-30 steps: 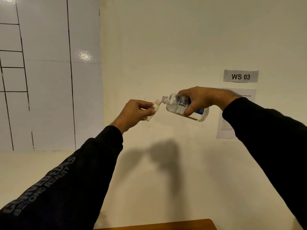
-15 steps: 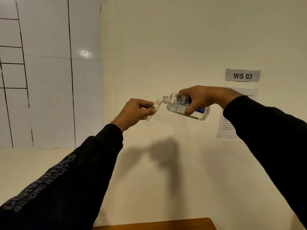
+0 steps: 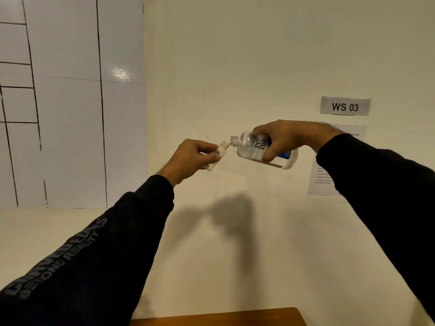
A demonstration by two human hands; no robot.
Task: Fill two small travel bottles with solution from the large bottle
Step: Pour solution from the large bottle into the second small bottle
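my left hand [image 3: 190,158] pinches small bottle [image 3: 217,154] | my right hand [image 3: 286,140] grips tilted large bottle [image 3: 253,149] | necks just apart | risk: overtilt, solution misses, spills

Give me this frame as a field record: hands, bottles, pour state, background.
left hand: left hand grips small clear plastic travel bottle, tilted, mouth toward the right
right hand: right hand grips large clear plastic solution bottle with blue label, tipped nearly level
necks: uncapped, mouths close together
pour: stream not discernible
background: grey "WS 03" sign on cream wall
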